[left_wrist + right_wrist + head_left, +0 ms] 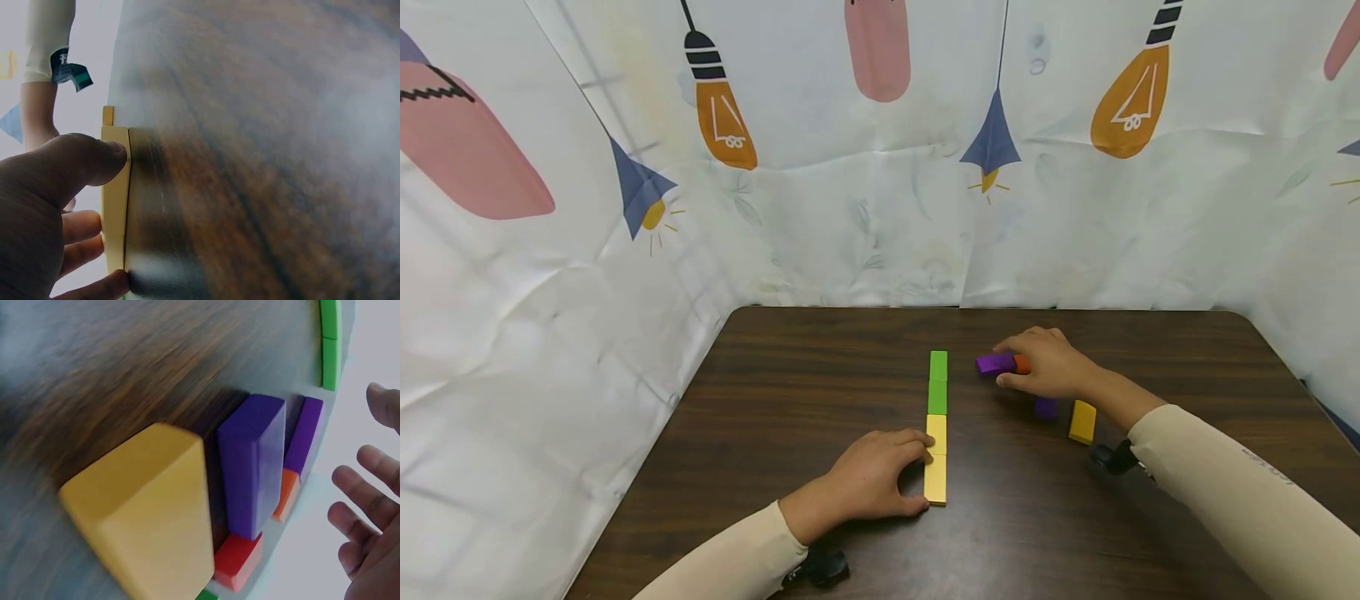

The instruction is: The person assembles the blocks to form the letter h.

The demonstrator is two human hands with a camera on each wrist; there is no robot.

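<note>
Head view: left hand (874, 477), lower centre, loosely touches yellow blocks (936, 483); right hand (1051, 364), centre-right, hovers empty near purple block (995, 364).

We wear long cream sleeves: the left sleeve (722, 554) and the right sleeve (1232, 492) both end near the wrist, the right bearing small dark lettering (1267, 467) that we cannot read. Below each cuff sits a small black device, one left (829, 570), one right (1116, 458); the left wrist view shows a dark band (60, 59) with a white mark and a green patch (82, 79) beside it. Our left hand (874, 477) and right hand (1051, 362) are bare.
</note>
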